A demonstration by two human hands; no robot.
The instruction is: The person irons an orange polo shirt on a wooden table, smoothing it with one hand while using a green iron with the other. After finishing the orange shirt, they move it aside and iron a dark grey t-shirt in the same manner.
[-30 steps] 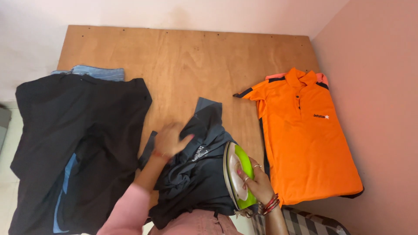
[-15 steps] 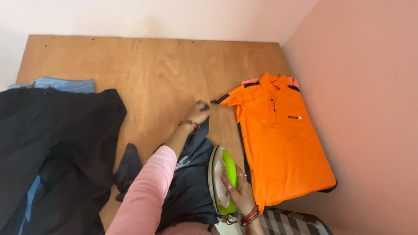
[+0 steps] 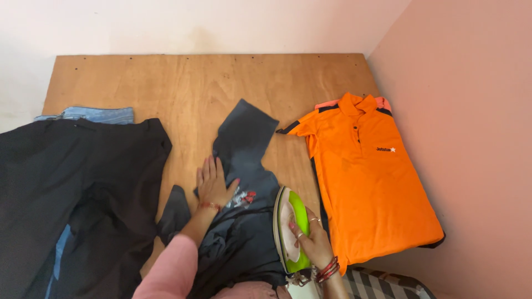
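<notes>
My left hand (image 3: 213, 185) lies flat, fingers spread, on the dark grey shirt (image 3: 244, 166) near the plywood board's (image 3: 183, 83) front edge. My right hand (image 3: 311, 241) has its grip closed on the green-and-white iron (image 3: 291, 230), beside the orange polo shirt (image 3: 366, 171).

The left hand (image 3: 213, 182) lies flat, fingers spread forward, while the right hand (image 3: 313, 241) curls in a closed grip.

- Before me lies a plywood counter (image 3: 221, 83), bare light-brown board with small dark screw marks along its far edge.
- Behind it stands a white wall (image 3: 194, 25), faintly stained near the middle.
- To my right rises a pink wall (image 3: 471, 138), meeting the white one at the corner.
- Light is soft and even, with no hard shadows.
- Checked fabric (image 3: 382, 282) shows at the lower right.
</notes>
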